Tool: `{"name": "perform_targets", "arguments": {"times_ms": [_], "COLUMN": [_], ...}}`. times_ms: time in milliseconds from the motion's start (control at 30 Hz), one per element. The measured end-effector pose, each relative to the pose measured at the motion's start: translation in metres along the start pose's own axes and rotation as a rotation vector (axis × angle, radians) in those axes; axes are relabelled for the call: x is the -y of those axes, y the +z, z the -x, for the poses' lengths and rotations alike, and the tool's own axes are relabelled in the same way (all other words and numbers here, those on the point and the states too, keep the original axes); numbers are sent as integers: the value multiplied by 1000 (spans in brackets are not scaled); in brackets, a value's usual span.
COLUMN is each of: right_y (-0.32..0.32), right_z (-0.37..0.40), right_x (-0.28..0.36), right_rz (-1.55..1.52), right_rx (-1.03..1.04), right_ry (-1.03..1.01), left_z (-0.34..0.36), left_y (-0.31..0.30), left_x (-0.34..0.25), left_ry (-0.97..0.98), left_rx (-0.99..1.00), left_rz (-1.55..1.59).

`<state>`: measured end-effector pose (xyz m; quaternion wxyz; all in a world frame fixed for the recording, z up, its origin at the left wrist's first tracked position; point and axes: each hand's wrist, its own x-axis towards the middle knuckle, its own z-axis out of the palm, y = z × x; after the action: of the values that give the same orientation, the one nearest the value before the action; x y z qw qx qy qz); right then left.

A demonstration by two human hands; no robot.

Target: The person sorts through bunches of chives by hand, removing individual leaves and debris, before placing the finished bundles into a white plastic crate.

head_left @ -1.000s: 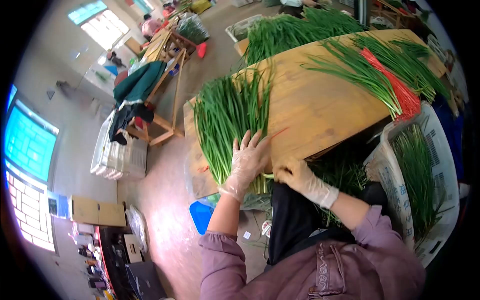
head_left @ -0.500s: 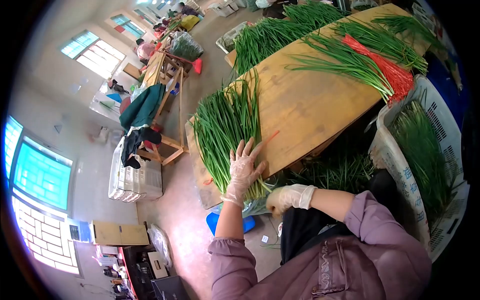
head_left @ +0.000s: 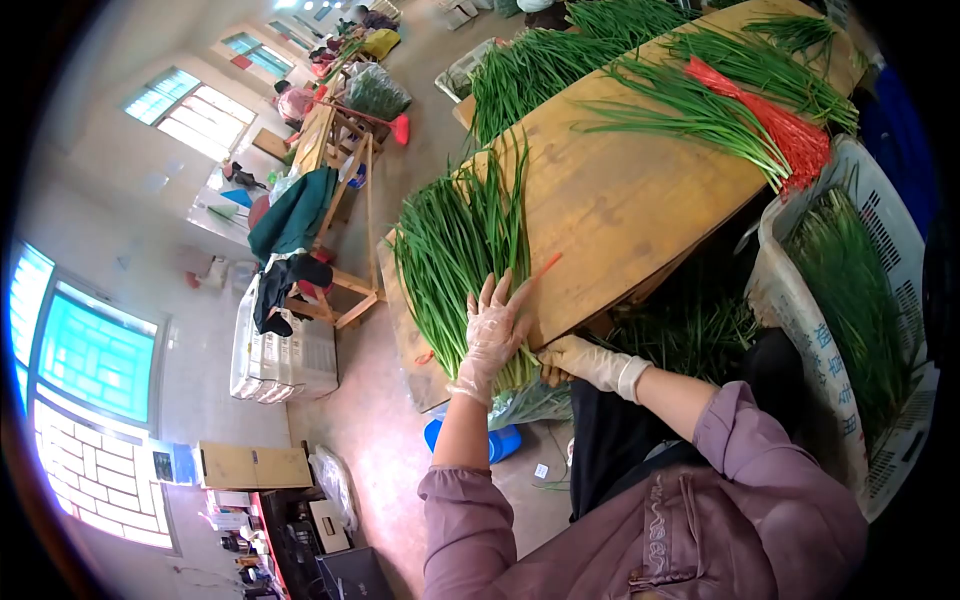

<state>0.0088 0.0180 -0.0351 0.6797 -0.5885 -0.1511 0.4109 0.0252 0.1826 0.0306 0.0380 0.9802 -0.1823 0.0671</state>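
Observation:
A large bunch of long green stalks [head_left: 450, 250] lies on the near left end of the wooden table [head_left: 620, 200]. My left hand [head_left: 492, 335], in a thin clear glove, rests on the stalks near their pale lower ends, its fingers spread. Just right of those ends, at the table's edge, is my right hand [head_left: 580, 362], also gloved, with its fingers curled in; what they hold, if anything, is hidden. A red tie [head_left: 547, 264] sticks out beside my left hand.
Red strings [head_left: 780, 130] lie over more green stalks at the table's far right. A white crate [head_left: 775, 270] of greens stands at my right. Left are a second wooden table [head_left: 315, 135], stacked white crates [head_left: 290, 350] and a blue container [head_left: 505, 443]. People sit further back.
My right hand has moved up and slightly right, to the table's edge beside the stalk ends. My left hand stays spread on the bunch. The whole view has shifted slightly.

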Motion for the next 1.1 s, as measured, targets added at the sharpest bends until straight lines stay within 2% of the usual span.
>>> {"name": "perform_targets", "arguments": {"times_ms": [33, 100, 167, 200, 233, 267, 367, 400, 467, 533, 567, 600, 667, 700, 733, 833, 900, 967, 1000, 1033, 1067, 1100], "right_y": [3, 7, -3, -13, -12, -16, -24, -11, 7, 16, 22, 19, 34, 37, 42, 30, -1, -64, -91, -133, -208, -188], "right_z": [4, 18, 44, 46, 47, 49, 62, 59, 45, 13, 8, -4, 0, 8, 12, 27, 59, 71, 92, 102, 70, 124], "right_x": [-2, -9, -28, -33, -38, -42, -37, 2, 32, 23, 20, 12, 7, 12, 18, 37, 68, 71, 86, 96, 54, 116], "right_rz": [-4, -37, 198, 642, 1143, 1146, 1115, 987, 914, 883, 853, 1192, 1337, 1304, 1167, 1095, 1210, 1528, 1291, 1400, 1599, 1324], "right_rx": [2, -15, 157, 470, 790, 792, -9, -89, -241, -240, -290, -161, -307, -224, -204, -128, -354, -760, -905, -938, -1271, -1134], "right_ry": [-4, -271, -277, -358, 99, 100, -192, -130, -174, -285, -405, -671, -518, -504, -371, -301, -400, -399, -370, -310, -543, -30], "left_z": [0, 0, 0, 0, 0, 0, -1, -1, 0, -1, 0, 0, -1, -1, 1, 1, 2, 1, 2, 1, 0, 0], "left_y": [0, 0, -3, -2, -1, 0, 4, 5, 4, 1, 0, 1, -2, 1, -3, -1, 0, -3, -1, 0, 0, -1], "left_x": [1, 0, -4, -4, -3, -3, -1, -1, -2, -4, -6, -4, -5, -2, -5, -4, -6, -7, -7, -6, -6, -9], "left_ry": [13, -4, -16, -22, -27, -30, -28, -33, -33, -35, -23, -37, -45, -39, -38, -29, -23, -40, -36, -32, -23, -20], "left_rx": [-6, 2, -2, -3, -3, -9, -18, -20, -21, -33, -46, -45, -21, -15, -7, 3, 7, 23, 23, 20, 10, 5], "left_rz": [5, 3, 35, 34, 36, 33, 24, 15, 8, 7, 19, 40, 79, 67, 74, 49, 33, 1, -14, -29, -31, -44]}}
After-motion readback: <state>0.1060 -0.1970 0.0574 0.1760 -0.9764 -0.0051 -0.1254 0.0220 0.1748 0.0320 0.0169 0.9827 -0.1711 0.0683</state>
